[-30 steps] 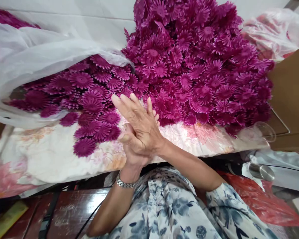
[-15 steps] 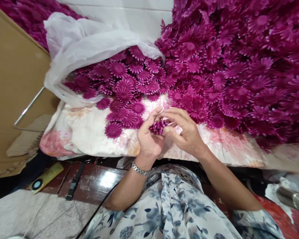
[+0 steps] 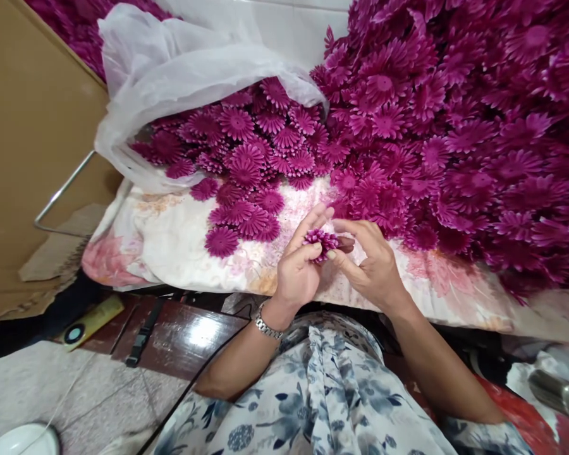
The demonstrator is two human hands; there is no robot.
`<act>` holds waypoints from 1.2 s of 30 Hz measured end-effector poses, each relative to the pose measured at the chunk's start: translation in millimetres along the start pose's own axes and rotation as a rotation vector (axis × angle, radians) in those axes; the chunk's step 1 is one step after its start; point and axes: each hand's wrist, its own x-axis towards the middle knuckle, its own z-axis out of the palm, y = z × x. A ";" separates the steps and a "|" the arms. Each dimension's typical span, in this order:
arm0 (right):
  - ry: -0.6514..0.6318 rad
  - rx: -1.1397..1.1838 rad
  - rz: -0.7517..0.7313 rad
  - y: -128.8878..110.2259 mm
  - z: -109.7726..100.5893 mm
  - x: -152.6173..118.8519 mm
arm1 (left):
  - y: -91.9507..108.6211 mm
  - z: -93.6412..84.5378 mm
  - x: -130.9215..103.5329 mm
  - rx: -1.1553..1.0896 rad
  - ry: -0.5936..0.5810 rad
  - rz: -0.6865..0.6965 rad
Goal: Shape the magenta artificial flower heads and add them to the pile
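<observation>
A small purple artificial flower head (image 3: 323, 242) with pale petal tips is held between my two hands over the cloth. My left hand (image 3: 299, 268) grips it, thumb pressed on its near side and fingers stretched behind. From the right, my right hand (image 3: 372, 265) reaches in with thumb and fingertips at the flower's right edge. Whether the right fingers pinch a petal there is hard to make out. Just left of my hands, several loose purple flower pieces (image 3: 222, 241) lie flat on the flowered cloth (image 3: 180, 246).
A white plastic bag (image 3: 137, 69) lies open at the back left, purple flowers spilling from its mouth. At the right rises a large heap of purple flowers (image 3: 455, 126). Cardboard (image 3: 38, 126) stands at the left edge, beside a bent metal rod (image 3: 66, 189).
The view has shifted slightly. My left thumb now lies across the flower, which shows more of its petals. My right fingers have drawn back a little to its right edge.
</observation>
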 end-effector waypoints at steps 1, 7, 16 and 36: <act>-0.028 0.046 0.024 -0.1 -1.0 -0.4 | -0.8 -0.5 -0.9 0.018 -0.031 0.009; 0.253 -0.114 0.024 5.6 -8.5 -2.2 | -4.8 -5.4 -8.4 0.261 0.130 0.085; 0.111 -0.284 -0.443 20.3 12.9 -31.8 | -0.5 -2.8 -6.5 -0.004 0.231 -0.185; -0.084 0.132 0.214 12.0 -4.0 -12.8 | -13.8 -16.4 -17.0 0.255 0.036 -0.130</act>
